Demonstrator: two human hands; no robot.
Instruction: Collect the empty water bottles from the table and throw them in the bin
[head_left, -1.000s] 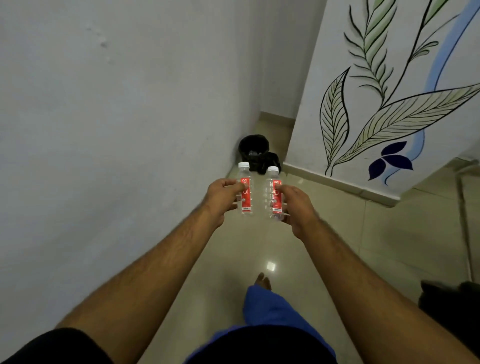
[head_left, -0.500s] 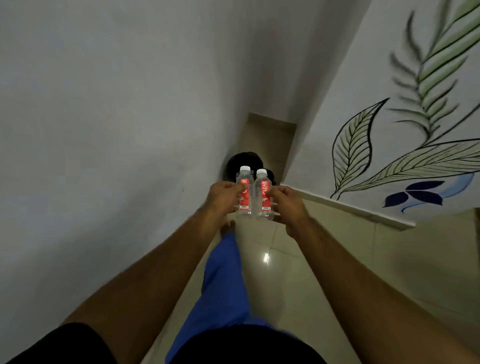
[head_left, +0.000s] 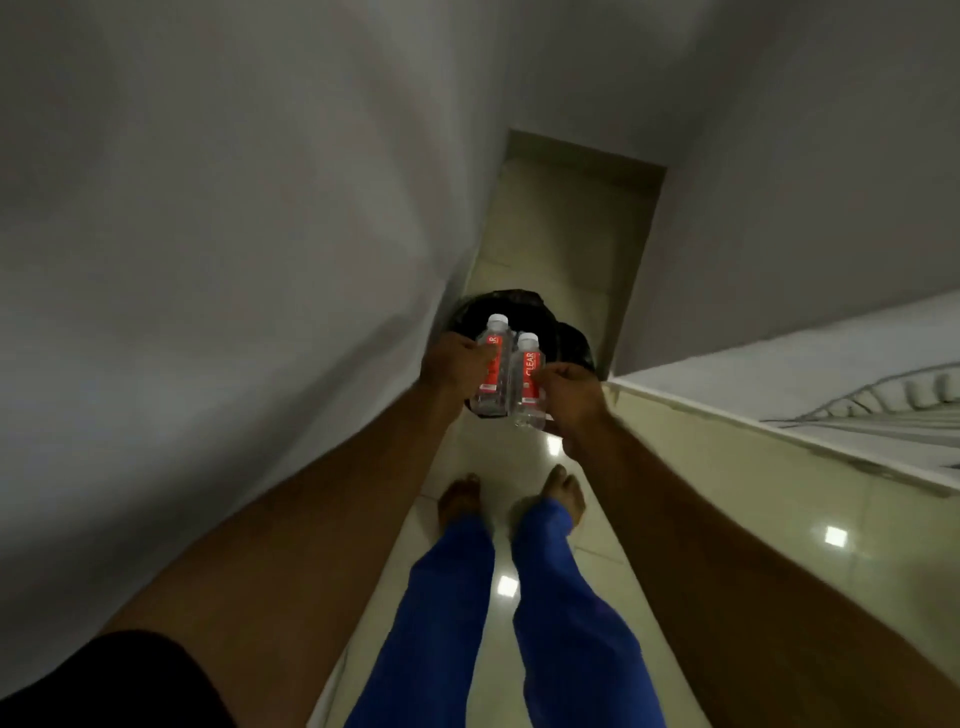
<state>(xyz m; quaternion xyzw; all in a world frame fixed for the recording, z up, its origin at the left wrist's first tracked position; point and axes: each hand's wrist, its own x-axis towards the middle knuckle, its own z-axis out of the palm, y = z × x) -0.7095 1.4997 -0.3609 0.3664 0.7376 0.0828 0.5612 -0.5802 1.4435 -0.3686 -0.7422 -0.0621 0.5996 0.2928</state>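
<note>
A person stands barefoot in a narrow corridor, both arms stretched forward. The left hand (head_left: 457, 364) is clamped on an upright clear water bottle (head_left: 493, 366) with a red label and white cap. The right hand (head_left: 569, 397) is clamped on a second, matching bottle (head_left: 525, 379), touching the first. Both bottles hang above a black bin (head_left: 519, 306) on the tiled floor (head_left: 566, 244), against the left wall (head_left: 234, 260).

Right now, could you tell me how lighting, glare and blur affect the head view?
Head view: dim overall; ceiling lights glare off the glossy floor tiles; the mural wall smears with motion blur; wide-angle distortion bends the walls; the red-labelled bottles over the black bin stay readable.
</note>
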